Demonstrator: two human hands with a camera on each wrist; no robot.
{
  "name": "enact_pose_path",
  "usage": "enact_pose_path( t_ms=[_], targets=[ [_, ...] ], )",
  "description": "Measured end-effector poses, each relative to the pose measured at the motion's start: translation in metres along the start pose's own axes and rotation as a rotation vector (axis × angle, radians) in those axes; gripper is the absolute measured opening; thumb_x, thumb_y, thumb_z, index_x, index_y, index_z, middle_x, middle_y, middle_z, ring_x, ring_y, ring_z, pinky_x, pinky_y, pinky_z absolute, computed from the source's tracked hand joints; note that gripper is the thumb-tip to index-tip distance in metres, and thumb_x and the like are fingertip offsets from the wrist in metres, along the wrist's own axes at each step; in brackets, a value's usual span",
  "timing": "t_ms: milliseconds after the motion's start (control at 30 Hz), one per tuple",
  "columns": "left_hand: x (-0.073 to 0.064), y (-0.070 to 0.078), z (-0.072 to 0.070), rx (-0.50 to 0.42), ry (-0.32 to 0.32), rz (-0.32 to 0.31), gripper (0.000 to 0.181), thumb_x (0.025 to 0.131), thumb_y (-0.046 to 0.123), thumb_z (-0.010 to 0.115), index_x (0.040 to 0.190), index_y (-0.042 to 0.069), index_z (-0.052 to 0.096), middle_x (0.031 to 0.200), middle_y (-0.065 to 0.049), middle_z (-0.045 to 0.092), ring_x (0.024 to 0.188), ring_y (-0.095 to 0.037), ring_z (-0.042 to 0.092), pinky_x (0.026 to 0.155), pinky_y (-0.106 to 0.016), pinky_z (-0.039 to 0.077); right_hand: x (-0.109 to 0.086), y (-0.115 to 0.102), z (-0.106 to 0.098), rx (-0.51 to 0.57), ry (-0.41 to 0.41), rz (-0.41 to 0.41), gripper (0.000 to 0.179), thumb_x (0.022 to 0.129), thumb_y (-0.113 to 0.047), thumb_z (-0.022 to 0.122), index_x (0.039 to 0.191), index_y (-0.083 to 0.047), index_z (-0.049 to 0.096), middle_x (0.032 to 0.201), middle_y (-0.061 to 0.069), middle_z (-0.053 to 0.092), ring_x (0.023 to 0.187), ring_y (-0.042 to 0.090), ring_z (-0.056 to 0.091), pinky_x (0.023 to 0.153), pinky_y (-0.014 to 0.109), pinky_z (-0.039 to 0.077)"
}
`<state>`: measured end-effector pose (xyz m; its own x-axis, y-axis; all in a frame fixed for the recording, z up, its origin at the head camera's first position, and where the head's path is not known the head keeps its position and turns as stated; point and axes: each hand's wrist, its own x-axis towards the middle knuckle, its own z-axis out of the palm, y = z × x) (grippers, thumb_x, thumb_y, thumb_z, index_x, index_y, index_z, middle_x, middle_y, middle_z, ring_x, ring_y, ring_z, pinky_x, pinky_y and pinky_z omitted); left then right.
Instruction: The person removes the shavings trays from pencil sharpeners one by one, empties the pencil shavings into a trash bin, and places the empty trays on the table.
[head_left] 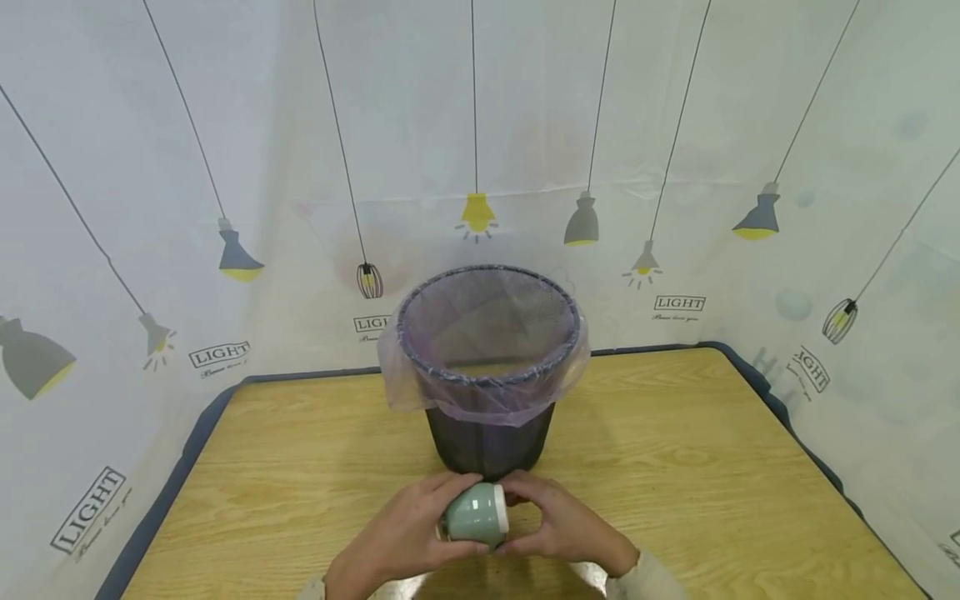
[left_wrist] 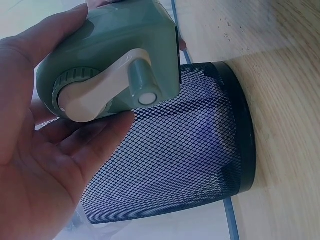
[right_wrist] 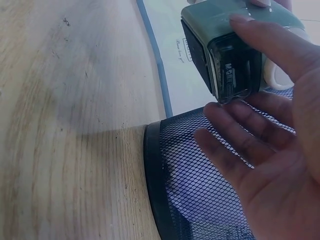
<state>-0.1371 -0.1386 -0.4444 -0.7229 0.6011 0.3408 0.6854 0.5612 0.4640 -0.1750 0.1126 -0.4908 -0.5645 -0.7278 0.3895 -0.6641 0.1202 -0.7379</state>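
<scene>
A green hand-crank pencil sharpener (head_left: 474,515) is held between both hands at the near side of the table, lying on its side in the head view. My left hand (head_left: 405,525) grips one end, thumb on one side and fingers on the other. In the left wrist view, the white crank (left_wrist: 107,85) with its green knob faces that palm. My right hand (head_left: 562,527) holds the other end between thumb and fingers. Beside those fingers, the right wrist view shows the sharpener's dark see-through shavings drawer (right_wrist: 235,70), seated in the body.
Just beyond the hands stands a black mesh waste bin (head_left: 487,442), its rim covered by a thin purple bag (head_left: 517,408). It rests on a wood-grain table (head_left: 300,450). White curtains (head_left: 525,100) printed with lamps surround the table's back and sides.
</scene>
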Motion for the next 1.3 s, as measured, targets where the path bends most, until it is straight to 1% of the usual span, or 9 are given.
enact_pose_path(
  t_ms=[267, 533, 633, 867, 1033, 1300],
  targets=[
    [0.0009, 0.0012, -0.0013, 0.008, -0.012, -0.016, 0.068, 0.082, 0.046, 0.079, 0.133, 0.007, 0.058, 0.117, -0.005, 0.066, 0.094, -0.009, 0.064, 0.077, -0.024, 0.056, -0.0001, -0.0014, -0.0003, 0.011, -0.001, 0.03, 0.052, 0.083, -0.029, 0.081, 0.127, -0.012, 0.058, 0.119, 0.002, 0.061, 0.107, 0.013, 0.063, 0.091, 0.037, 0.057],
    [0.0002, 0.0001, -0.0011, 0.033, 0.009, 0.006, 0.067, 0.082, 0.045, 0.08, 0.132, 0.006, 0.059, 0.115, -0.006, 0.067, 0.093, -0.011, 0.064, 0.075, -0.024, 0.056, 0.0001, -0.0021, -0.0008, 0.001, -0.005, 0.025, 0.049, 0.085, -0.029, 0.079, 0.127, -0.013, 0.058, 0.118, 0.001, 0.062, 0.107, 0.013, 0.064, 0.091, 0.037, 0.057],
    [0.0007, 0.0007, -0.0014, 0.03, 0.002, 0.004, 0.066, 0.082, 0.045, 0.079, 0.132, 0.006, 0.059, 0.114, -0.006, 0.067, 0.093, -0.01, 0.064, 0.075, -0.024, 0.055, 0.0, -0.0019, -0.0011, 0.011, -0.013, 0.035, 0.049, 0.085, -0.029, 0.079, 0.127, -0.013, 0.058, 0.118, 0.001, 0.062, 0.107, 0.013, 0.064, 0.092, 0.037, 0.057],
    [0.0015, 0.0029, -0.0026, 0.006, -0.032, -0.034, 0.068, 0.082, 0.045, 0.08, 0.134, 0.007, 0.058, 0.117, -0.005, 0.066, 0.095, -0.01, 0.064, 0.077, -0.024, 0.056, -0.0011, -0.0024, -0.0028, 0.025, -0.017, 0.051, 0.049, 0.085, -0.029, 0.08, 0.126, -0.014, 0.059, 0.118, 0.0, 0.063, 0.107, 0.013, 0.063, 0.093, 0.035, 0.056],
    [0.0016, 0.0035, -0.0022, -0.005, -0.035, -0.041, 0.068, 0.082, 0.045, 0.079, 0.135, 0.008, 0.057, 0.118, -0.005, 0.066, 0.097, -0.011, 0.064, 0.077, -0.025, 0.056, -0.0019, -0.0022, -0.0044, 0.04, -0.016, 0.045, 0.051, 0.083, -0.026, 0.082, 0.127, -0.012, 0.06, 0.118, 0.003, 0.065, 0.107, 0.014, 0.064, 0.093, 0.034, 0.056],
    [0.0016, 0.0041, -0.0009, -0.015, -0.044, -0.052, 0.067, 0.081, 0.043, 0.081, 0.134, 0.008, 0.058, 0.117, -0.004, 0.065, 0.095, -0.01, 0.064, 0.076, -0.024, 0.055, -0.0024, -0.0026, -0.0045, 0.053, -0.01, 0.08, 0.051, 0.082, -0.024, 0.082, 0.127, -0.013, 0.061, 0.119, 0.001, 0.065, 0.108, 0.012, 0.064, 0.094, 0.036, 0.056]
  ],
)
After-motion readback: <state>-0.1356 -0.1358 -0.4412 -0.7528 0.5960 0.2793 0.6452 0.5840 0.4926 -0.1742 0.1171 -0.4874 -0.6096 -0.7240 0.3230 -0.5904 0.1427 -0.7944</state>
